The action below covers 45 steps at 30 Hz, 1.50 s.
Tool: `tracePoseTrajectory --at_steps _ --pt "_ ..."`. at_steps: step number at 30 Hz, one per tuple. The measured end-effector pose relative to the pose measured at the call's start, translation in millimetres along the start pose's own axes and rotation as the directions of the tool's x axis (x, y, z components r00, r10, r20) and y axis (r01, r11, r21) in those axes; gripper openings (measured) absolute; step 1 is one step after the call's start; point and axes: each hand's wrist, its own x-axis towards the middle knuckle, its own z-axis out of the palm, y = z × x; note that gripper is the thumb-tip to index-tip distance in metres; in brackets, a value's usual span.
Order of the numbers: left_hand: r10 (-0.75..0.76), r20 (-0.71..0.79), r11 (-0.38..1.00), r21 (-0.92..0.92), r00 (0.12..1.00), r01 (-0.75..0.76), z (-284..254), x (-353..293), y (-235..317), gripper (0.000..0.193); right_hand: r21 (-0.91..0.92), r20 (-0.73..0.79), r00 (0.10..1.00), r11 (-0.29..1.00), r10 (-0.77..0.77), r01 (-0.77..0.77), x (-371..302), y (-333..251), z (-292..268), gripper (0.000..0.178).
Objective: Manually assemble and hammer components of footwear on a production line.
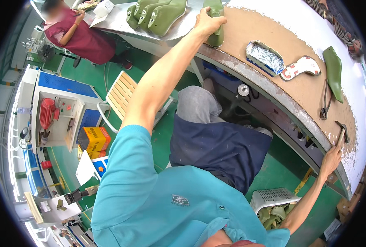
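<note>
My left hand (209, 21) is closed around a green shoe last (217, 38) at the far edge of the workbench. My right hand (332, 159) grips a hammer (342, 131) by its handle, close to the bench's right end. Between the hands, on the brown bench top (242, 26), lies a cut-open box of nails (265, 57). Beside it is a white insole (301, 68) with red marks. Another green shoe last (333, 74) lies further right, and a pair of pincers (324, 108) rests just below it.
Several green shoe lasts (164, 18) stand on a metal surface at the far left. A person in a dark red apron (84, 39) works beyond it. A slatted chair (123, 96), a machine with a red motor (47, 113) and a grey crate (273, 196) of green pieces stand around me.
</note>
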Motion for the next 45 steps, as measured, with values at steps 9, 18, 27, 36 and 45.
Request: tracePoseTrajectory --at_steps 9,18,27,36,45 --pt "0.027 -0.046 0.998 0.053 0.999 -0.024 -70 35 -23 0.066 0.116 -0.078 0.994 0.99 -0.073 0.082 -2 -22 -34 0.034" --pt "0.571 -0.029 0.763 0.386 0.82 -0.518 -53 -6 26 0.042 0.579 -0.127 0.986 0.815 0.104 -0.012 126 -103 -52 0.063" --pt "0.457 0.289 0.858 0.107 0.841 -0.503 -31 -134 31 0.026 0.694 0.687 0.714 0.415 -0.138 -0.588 197 -101 -20 0.055" --pt "0.703 0.331 0.703 -0.189 0.629 -0.686 40 -143 81 0.042 0.845 0.485 0.864 -0.181 -0.137 -0.503 171 -92 -19 0.041" --pt "0.803 0.426 0.557 -0.291 0.416 -0.778 34 -150 147 0.081 0.939 0.255 0.945 -0.182 -0.203 -0.293 92 -113 -171 0.042"
